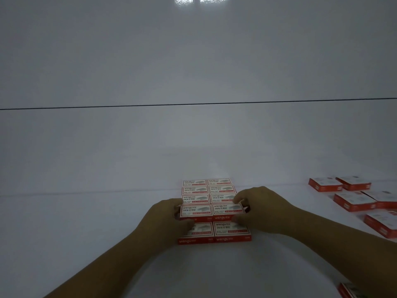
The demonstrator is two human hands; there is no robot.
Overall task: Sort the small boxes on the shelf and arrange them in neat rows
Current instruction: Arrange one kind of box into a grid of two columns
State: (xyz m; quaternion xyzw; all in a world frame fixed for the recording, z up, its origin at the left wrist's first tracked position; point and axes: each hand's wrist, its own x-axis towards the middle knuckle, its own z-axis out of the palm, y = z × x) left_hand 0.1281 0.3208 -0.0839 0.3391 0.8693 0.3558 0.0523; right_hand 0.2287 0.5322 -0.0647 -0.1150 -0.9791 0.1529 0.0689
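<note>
Small red-and-white staple boxes (pixel 207 191) lie flat in two neat columns, several rows deep, on the white shelf (pixel 86 211). My left hand (pixel 165 218) grips the left box of the fourth row (pixel 196 211) from its left side, thumb at its front edge. My right hand (pixel 262 209) pinches the right box of that row (pixel 226 208), fingers on its far edge and thumb on its near edge. The nearest row (pixel 231 231) lies just in front, its left box partly hidden by my left thumb.
Several loose boxes of the same kind (pixel 354 200) lie scattered at the right of the shelf. One more box (pixel 347 291) shows at the bottom right corner. A white back wall (pixel 193 61) with a dark seam rises behind.
</note>
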